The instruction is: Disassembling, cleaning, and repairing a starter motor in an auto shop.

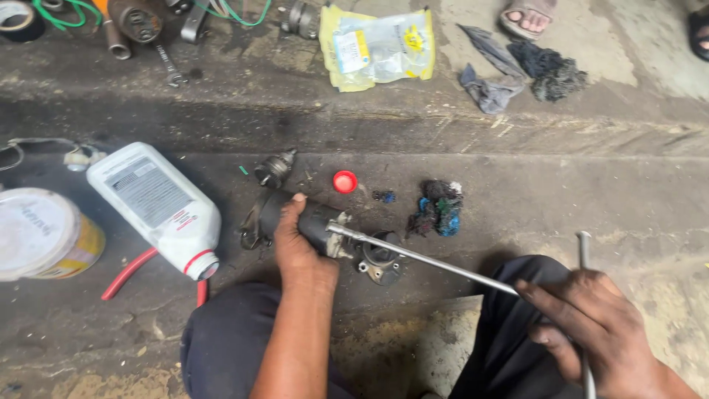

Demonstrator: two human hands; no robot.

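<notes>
My left hand (295, 240) grips a dark cylindrical metal part (319, 222) lying on the concrete floor, with a flanged end (381, 260) beside it. My right hand (591, 332) holds a long L-shaped metal rod (421, 258); its far tip touches the cylinder's end near the flange. A small grey metal fitting (274, 170) sits just beyond the cylinder. A red cap (344, 181) lies next to it.
An uncapped white plastic bottle (156, 207) lies on its side at left, over a red hose (129, 272). A round tin (44, 233) sits far left. Rags (439, 207), a yellow plastic packet (377, 48), tools and another person's sandalled foot (526, 16) lie farther off.
</notes>
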